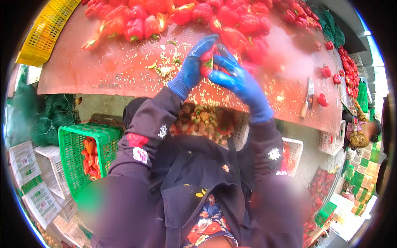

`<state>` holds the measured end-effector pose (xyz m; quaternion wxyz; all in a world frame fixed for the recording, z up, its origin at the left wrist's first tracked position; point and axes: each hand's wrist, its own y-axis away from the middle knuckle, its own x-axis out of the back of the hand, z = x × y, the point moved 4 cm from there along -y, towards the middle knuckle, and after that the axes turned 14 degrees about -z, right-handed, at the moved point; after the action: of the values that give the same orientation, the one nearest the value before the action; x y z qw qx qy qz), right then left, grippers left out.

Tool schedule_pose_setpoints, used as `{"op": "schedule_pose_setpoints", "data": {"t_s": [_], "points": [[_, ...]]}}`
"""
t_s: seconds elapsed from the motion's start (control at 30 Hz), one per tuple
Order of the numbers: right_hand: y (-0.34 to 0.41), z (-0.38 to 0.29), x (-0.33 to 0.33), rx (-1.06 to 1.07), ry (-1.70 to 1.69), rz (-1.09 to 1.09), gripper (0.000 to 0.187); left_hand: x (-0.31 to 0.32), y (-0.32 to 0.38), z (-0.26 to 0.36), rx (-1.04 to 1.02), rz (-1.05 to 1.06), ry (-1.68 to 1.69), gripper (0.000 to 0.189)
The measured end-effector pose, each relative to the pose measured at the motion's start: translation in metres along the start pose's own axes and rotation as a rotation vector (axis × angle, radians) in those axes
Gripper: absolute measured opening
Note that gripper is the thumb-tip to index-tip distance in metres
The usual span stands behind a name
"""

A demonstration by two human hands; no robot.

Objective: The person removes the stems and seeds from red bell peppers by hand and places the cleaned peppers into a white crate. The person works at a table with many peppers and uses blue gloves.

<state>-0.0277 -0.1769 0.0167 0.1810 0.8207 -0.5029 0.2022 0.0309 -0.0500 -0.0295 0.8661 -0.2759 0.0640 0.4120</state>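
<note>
Over the red tabletop (124,74), my left hand (193,63) in a blue glove grips a red bell pepper (206,63); a cut edge and some green show on it. My right hand (232,73), gloved in blue too, is on the pepper's other side with its fingers spread and curved around it. Whether something else lies between the right fingers cannot be told. Beyond the hands is a heap of red bell peppers (201,12), some cut open. Pale seeds and a pepper core scrap (165,71) are scattered near the left hand.
A knife (307,99) with a wooden handle lies at the table's right. Below the near edge sits a crate of pepper scraps (204,121). A green crate (63,155) holding pepper pieces stands left, a yellow crate (43,34) upper left. Another person (358,133) is far right.
</note>
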Motion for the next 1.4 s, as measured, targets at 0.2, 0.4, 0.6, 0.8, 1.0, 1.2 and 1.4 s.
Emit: {"op": "schedule_pose_setpoints", "data": {"t_s": [0.2, 0.4, 0.6, 0.8, 1.0, 1.2, 1.4], "points": [[0.004, 0.005, -0.024, 0.076, -0.424, 0.19, 0.068, -0.014, -0.002, -0.002, 0.119, -0.071, 0.127, 0.034], [0.006, 0.016, -0.016, 0.008, 0.43, 0.372, 0.037, -0.013, -0.006, -0.008, 0.396, 0.142, -0.014, 0.036], [0.012, 0.017, -0.037, -0.442, 0.374, 0.394, 0.027, -0.038, -0.004, 0.013, 0.418, 0.2, -0.882, 0.053], [0.056, 0.012, -0.029, -0.405, 0.122, 0.12, 0.03, 0.02, 0.007, 0.003, 0.255, 0.188, 0.265, 0.031], [0.033, -0.016, -0.004, 0.091, -0.495, 0.536, 0.041, 0.055, 0.015, -0.018, 0.323, 0.214, 0.673, 0.043], [0.002, -0.044, -0.045, -0.199, 0.048, 0.426, 0.046, 0.006, 0.001, 0.01, 0.073, -0.042, 0.122, 0.039], [0.223, -0.015, 0.034, -0.647, 0.268, 0.741, 0.04, -0.006, 0.011, -0.014, 0.369, -0.046, 0.061, 0.051]]}}
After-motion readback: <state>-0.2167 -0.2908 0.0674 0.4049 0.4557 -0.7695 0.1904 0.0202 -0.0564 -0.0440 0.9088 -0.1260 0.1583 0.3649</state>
